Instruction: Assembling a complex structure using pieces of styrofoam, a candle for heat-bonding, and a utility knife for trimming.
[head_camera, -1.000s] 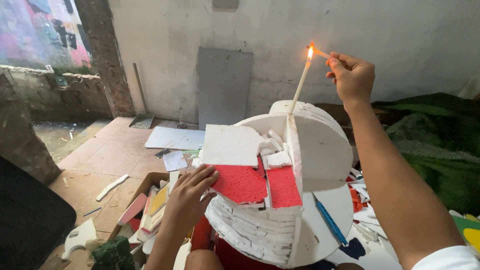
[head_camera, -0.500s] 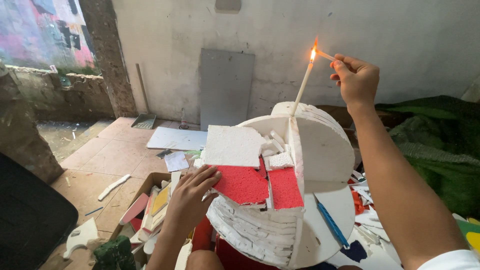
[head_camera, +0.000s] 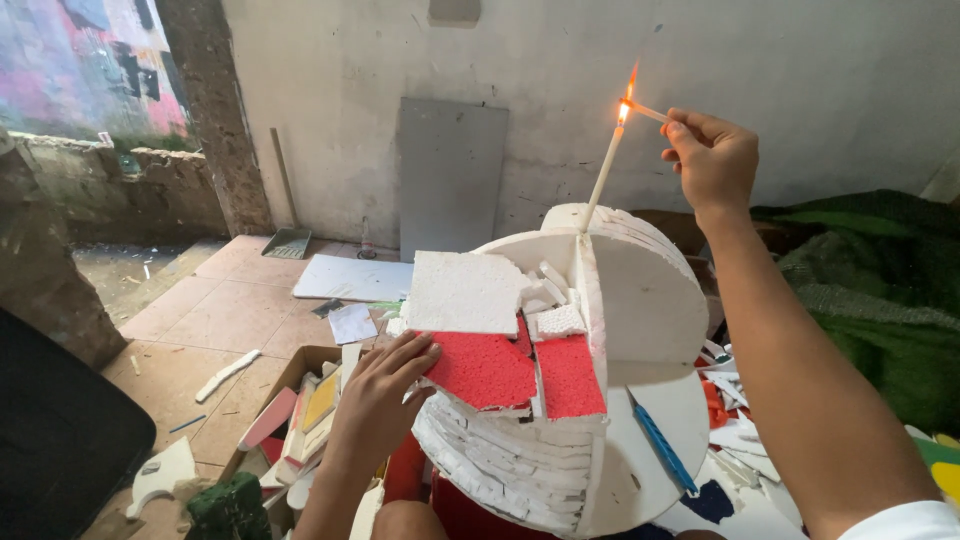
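Observation:
A round white foam model (head_camera: 610, 330) with red foam panels (head_camera: 520, 372) stands in front of me. My left hand (head_camera: 385, 395) rests flat against its left side, fingers touching a red panel. A thin white stick (head_camera: 603, 175) rises from the top of the model, its tip burning. My right hand (head_camera: 712, 160) is raised at the upper right and pinches a lit match (head_camera: 640, 110), whose flame meets the stick's tip.
A cardboard box (head_camera: 300, 420) of foam scraps sits at lower left. A blue cutter (head_camera: 662, 445) lies on the model's round base. White boards (head_camera: 352, 278) lie on the tiled floor, a grey panel (head_camera: 450, 175) leans on the wall, green fabric (head_camera: 870, 290) is at right.
My right hand with the match has drifted slightly right. The flame on the stick's tip has grown taller. My left hand stays on the model.

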